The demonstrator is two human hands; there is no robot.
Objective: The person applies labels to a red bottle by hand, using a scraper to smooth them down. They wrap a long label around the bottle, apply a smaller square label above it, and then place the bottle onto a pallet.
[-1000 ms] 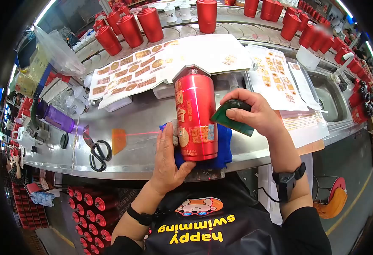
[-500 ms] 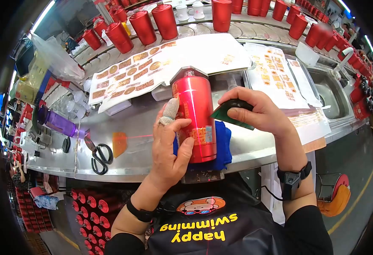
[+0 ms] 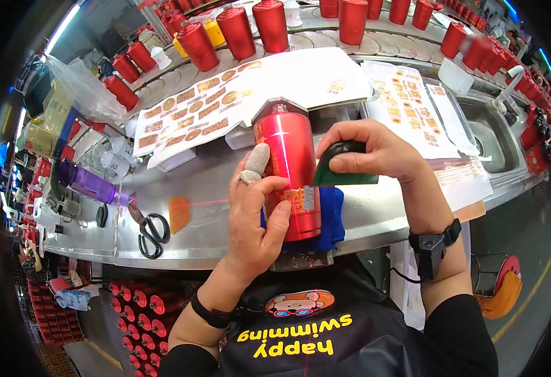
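A glossy red bottle [image 3: 291,157] lies with its top pointing away from me, on a blue cloth [image 3: 332,217] at the front of the metal table. Gold print and a small label [image 3: 308,198] show on its lower side. My left hand [image 3: 256,213] grips the bottle from the left, thumb and fingers over the print. White finger covers [image 3: 258,160] sit on one finger. In my right hand [image 3: 376,151] is a green scraper [image 3: 354,177] with a black grip, pinched between thumb and fingers. Its left edge meets the bottle's right side, close to the label.
Decal sheets [image 3: 190,113] with gold prints lie beyond the bottle, and more [image 3: 407,107] at right. Black-handled scissors [image 3: 153,232], an orange piece [image 3: 178,213] and a purple bottle [image 3: 90,180] are at left. Behind, red bottles [image 3: 237,31] line a conveyor [image 3: 316,41]. A sink [image 3: 492,135] is far right.
My right hand has shifted a little left, and the scraper has tilted and slid lower beside the bottle. My left hand keeps its hold. Red bottles on the conveyor have travelled right.
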